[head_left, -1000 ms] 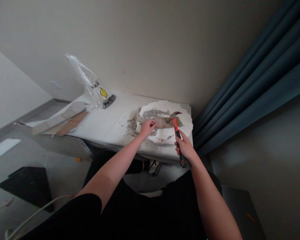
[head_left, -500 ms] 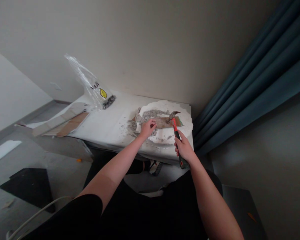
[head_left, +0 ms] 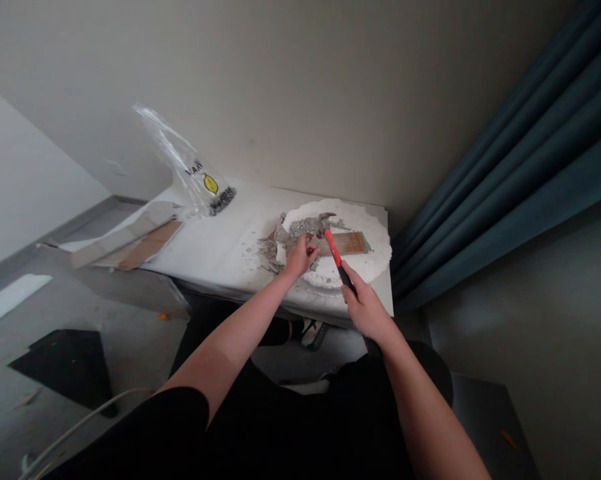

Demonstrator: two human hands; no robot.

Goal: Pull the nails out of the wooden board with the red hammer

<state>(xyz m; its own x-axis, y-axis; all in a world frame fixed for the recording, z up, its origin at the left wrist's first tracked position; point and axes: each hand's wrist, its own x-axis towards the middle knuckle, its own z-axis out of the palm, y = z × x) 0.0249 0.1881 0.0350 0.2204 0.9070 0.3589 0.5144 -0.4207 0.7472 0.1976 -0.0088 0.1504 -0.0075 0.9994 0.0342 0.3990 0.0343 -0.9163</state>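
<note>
My right hand (head_left: 364,307) is closed round the handle of a claw hammer (head_left: 333,248) with a red and black grip. The hammer's metal head sits over grey rubble (head_left: 304,227) on a round white foam slab (head_left: 367,261). A brown wooden piece (head_left: 349,243) lies on the slab just right of the hammer head. My left hand (head_left: 301,255) is curled at the slab's left edge, fingers pinched against the rubble beside the hammer head; what it grips is too small to make out.
The slab rests on a low white surface (head_left: 220,247) against the wall. A clear plastic bag (head_left: 190,175) and cardboard strips (head_left: 130,241) lie at its left end. Blue curtains (head_left: 520,160) hang on the right. A black mat (head_left: 65,360) lies on the floor.
The hammer has swung left: its head moved from the right of the wooden piece to the rubble beside my left hand. My right hand shifted slightly left and up.
</note>
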